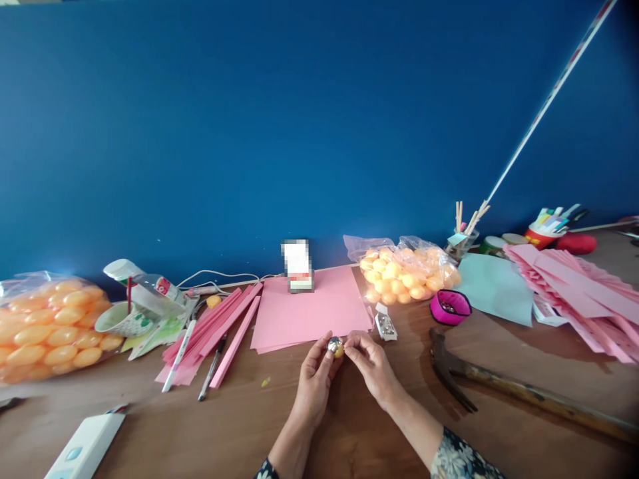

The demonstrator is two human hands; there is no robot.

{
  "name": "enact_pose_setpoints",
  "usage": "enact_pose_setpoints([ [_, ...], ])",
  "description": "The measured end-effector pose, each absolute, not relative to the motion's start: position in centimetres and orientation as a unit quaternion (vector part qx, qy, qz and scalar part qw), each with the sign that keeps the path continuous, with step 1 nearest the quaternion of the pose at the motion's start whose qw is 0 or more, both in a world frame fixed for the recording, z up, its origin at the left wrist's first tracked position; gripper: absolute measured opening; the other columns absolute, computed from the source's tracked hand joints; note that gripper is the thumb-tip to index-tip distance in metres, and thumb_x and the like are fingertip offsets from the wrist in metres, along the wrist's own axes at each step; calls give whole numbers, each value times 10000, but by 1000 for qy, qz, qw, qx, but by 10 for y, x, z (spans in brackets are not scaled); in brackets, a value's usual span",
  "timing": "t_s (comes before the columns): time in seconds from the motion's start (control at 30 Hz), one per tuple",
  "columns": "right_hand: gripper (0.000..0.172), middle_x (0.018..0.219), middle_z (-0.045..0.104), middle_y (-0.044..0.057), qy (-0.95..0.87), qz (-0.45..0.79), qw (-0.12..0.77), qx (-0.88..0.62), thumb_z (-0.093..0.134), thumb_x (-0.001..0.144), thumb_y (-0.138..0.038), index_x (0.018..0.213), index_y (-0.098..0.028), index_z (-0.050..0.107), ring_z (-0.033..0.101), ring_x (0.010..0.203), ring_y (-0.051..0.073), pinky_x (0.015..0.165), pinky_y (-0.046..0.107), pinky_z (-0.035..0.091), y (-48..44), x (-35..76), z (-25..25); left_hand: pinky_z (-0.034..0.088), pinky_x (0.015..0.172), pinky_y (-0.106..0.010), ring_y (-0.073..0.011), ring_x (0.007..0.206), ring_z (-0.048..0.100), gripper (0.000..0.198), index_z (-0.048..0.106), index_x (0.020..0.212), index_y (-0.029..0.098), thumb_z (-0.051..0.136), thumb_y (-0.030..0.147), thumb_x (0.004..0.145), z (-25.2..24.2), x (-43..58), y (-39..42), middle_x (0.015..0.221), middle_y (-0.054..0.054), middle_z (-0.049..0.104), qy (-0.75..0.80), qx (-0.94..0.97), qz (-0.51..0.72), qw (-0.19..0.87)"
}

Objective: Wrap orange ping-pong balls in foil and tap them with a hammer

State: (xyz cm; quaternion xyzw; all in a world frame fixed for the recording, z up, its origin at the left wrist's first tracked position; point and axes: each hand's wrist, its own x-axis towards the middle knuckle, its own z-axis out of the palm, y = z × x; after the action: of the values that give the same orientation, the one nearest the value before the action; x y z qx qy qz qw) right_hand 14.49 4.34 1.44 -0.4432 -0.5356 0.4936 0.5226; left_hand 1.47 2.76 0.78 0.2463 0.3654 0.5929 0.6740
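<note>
My left hand (pixel 315 376) is closed around a small shiny ball (pixel 335 346), silver on one side and golden on the other. Close against the ball's right side, my right hand (pixel 372 369) has thumb and forefinger pinched together; whatever is between them is too small to name. Just beyond both hands lie sheets of pink paper (pixel 309 313). A small white box (pixel 385 324) of tiny metallic pieces sits beyond my right hand. Farther right stands a magenta open container (pixel 450 308) with small dark items inside.
A claw hammer (pixel 519 386) lies at right, below pleated pink paper (pixel 584 293) and a pale blue sheet (pixel 494 286). Clear bags of orange balls stand at left (pixel 60 326) and centre right (pixel 404 269). Pink strips (pixel 219 326), pens and a paper cup (pixel 122 319) occupy the left.
</note>
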Motion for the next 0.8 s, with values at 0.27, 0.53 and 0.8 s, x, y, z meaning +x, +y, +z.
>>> enact_pose_setpoints([
  [0.27,194,1008,540,62,-517,521,507,-452,590,777,-378,739,-191,627,524,966,212,869,319,408,45,146,9,377,985,-363,-209,1081,544,397,576,1137,206,618,223,743,8,16,27,1129,-74,622,371,259,591,668],
  [0.53,203,1041,545,65,-522,528,496,-450,585,780,-384,743,-191,636,517,1001,215,892,331,393,44,146,11,386,975,-365,-218,1073,549,403,582,1130,205,628,235,730,9,15,27,1132,-78,622,379,265,592,660],
  [0.8,212,1021,563,58,-524,528,495,-449,586,775,-398,740,-194,634,523,996,222,897,334,386,45,146,9,365,992,-376,-222,1086,539,400,582,1129,196,623,233,733,7,16,28,1136,-83,618,375,270,595,658],
])
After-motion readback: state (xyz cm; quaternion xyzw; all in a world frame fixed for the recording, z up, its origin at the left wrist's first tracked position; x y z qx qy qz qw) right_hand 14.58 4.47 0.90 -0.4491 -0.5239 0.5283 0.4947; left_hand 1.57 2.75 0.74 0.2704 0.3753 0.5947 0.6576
